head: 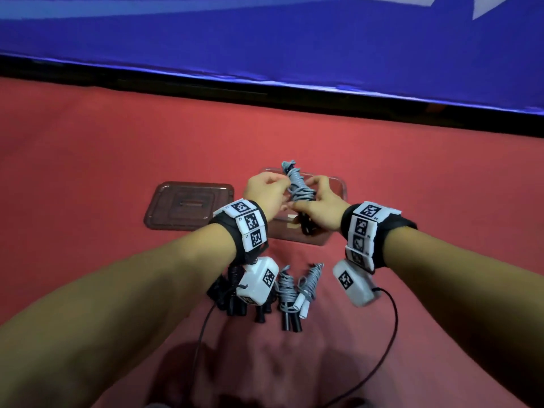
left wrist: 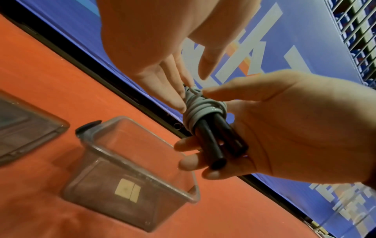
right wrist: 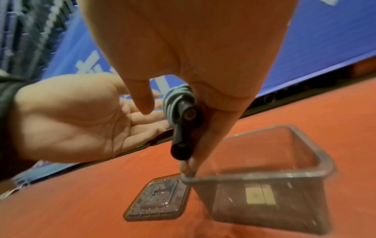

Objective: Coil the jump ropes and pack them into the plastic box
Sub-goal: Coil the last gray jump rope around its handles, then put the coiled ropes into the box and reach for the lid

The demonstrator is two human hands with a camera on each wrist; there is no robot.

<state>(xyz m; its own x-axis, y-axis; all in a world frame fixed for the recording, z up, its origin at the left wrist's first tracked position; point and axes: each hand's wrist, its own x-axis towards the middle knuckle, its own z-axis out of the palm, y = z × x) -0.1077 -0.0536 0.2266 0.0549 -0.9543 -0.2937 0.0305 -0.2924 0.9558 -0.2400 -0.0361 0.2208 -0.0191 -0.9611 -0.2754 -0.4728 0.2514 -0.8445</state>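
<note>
A coiled grey jump rope with black handles is held upright over the clear plastic box. My right hand grips the handles and the lower coil, fingers curled round them. My left hand is beside the bundle, its straight fingers touching the grey wraps and its palm turned open. The box stands on the red surface with only a pale label inside. Its lid lies flat to the left.
Several more coiled ropes lie close to me under my wrists: two grey bundles and black ones. A blue banner with a black base closes off the far edge. Wrist-camera cables trail near my body.
</note>
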